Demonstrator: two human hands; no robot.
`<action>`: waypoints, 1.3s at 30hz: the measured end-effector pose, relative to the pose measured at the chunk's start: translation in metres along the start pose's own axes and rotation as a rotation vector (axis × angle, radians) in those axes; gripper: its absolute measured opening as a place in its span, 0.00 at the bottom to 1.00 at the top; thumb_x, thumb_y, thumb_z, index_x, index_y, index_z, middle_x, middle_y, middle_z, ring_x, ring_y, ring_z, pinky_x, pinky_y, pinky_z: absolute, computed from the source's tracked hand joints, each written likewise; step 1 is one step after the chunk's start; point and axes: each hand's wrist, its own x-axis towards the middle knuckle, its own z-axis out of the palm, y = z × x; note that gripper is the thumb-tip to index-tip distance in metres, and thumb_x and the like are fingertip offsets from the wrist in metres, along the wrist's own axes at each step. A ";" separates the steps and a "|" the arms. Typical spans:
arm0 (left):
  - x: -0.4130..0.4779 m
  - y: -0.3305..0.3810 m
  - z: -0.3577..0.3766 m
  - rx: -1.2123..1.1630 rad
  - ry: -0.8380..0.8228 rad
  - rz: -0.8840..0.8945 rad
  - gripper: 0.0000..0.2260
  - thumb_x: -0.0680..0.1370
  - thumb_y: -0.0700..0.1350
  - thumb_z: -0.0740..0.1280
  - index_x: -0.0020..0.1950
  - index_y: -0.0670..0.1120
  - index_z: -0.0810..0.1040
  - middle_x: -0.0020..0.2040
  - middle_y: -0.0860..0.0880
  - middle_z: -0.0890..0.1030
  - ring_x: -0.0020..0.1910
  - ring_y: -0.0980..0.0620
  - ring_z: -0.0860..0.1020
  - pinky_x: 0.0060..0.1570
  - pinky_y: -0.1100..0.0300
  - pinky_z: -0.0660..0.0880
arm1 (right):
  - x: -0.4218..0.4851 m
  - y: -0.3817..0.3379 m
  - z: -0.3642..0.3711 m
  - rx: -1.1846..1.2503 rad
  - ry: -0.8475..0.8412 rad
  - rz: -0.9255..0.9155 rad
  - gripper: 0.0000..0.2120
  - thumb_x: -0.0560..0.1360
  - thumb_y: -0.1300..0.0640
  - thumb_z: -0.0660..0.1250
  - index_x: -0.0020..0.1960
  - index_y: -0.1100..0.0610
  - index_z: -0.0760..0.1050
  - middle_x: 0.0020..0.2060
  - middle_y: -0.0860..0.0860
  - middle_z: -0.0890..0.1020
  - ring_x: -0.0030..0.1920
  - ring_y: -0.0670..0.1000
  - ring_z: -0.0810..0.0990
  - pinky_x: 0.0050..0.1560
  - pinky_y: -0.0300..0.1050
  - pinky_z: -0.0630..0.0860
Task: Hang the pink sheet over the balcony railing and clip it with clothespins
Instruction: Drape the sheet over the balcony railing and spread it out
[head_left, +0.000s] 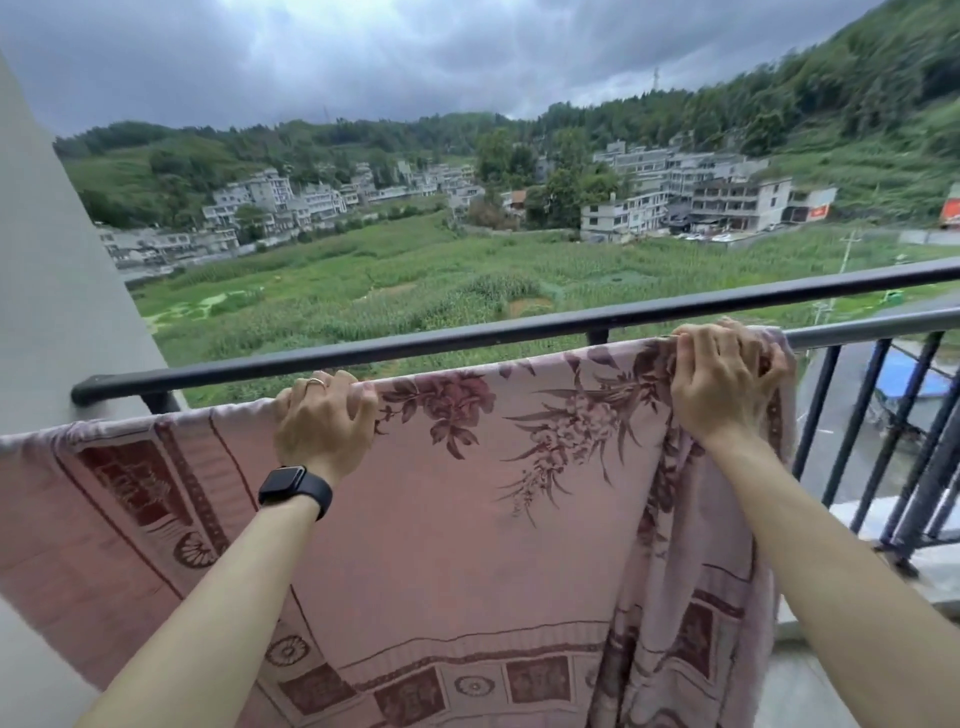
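So the sheet (467, 519) is draped over the railing (467, 340), or more exactly over the grey inner rail (862, 332) just below and on the near side of the black top bar. Its pink flowered face hangs down toward the camera. Whatever hangs on the far side of the railing is hidden, and the sheet's bottom and left end run out of frame. The left hand (324, 423) grips the top fold toward the left part of the railing, fingers curled over the edge so the tips are out of sight behind the cloth. It has a ring (315, 383) on one finger and a black watch (293, 486) on the wrist. The right hand (724, 382) is further right along the railing, fingers clenched round a bunched-up wad where the sheet ends; below it the cloth falls in loose folds. Right of that the railing's bare bars (878, 431) show, with a wet road behind them, kinda blurry. A grey wall (47, 291) covers the railing's left end. Beyond the railing are green fields (415, 275) and pale houses (727, 202), too small to make out much.
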 end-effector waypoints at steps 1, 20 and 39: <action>0.000 0.004 -0.002 0.017 0.000 -0.007 0.22 0.78 0.55 0.50 0.50 0.45 0.80 0.46 0.42 0.82 0.48 0.42 0.77 0.57 0.45 0.68 | -0.004 -0.005 0.004 -0.002 -0.016 -0.001 0.17 0.82 0.45 0.50 0.52 0.52 0.76 0.61 0.53 0.78 0.70 0.55 0.67 0.73 0.65 0.50; -0.004 -0.059 0.002 -0.099 0.126 -0.093 0.20 0.80 0.56 0.51 0.63 0.49 0.75 0.62 0.43 0.79 0.63 0.41 0.72 0.69 0.43 0.60 | -0.054 -0.115 0.022 0.036 -0.103 -0.233 0.15 0.79 0.46 0.59 0.59 0.50 0.79 0.69 0.50 0.75 0.76 0.53 0.63 0.76 0.64 0.43; -0.030 -0.386 -0.074 -0.356 0.167 -0.799 0.22 0.78 0.54 0.62 0.71 0.49 0.69 0.70 0.41 0.72 0.67 0.40 0.71 0.66 0.48 0.69 | -0.187 -0.496 0.104 0.150 -0.476 -0.717 0.26 0.78 0.40 0.56 0.73 0.49 0.69 0.69 0.47 0.76 0.69 0.53 0.72 0.74 0.62 0.57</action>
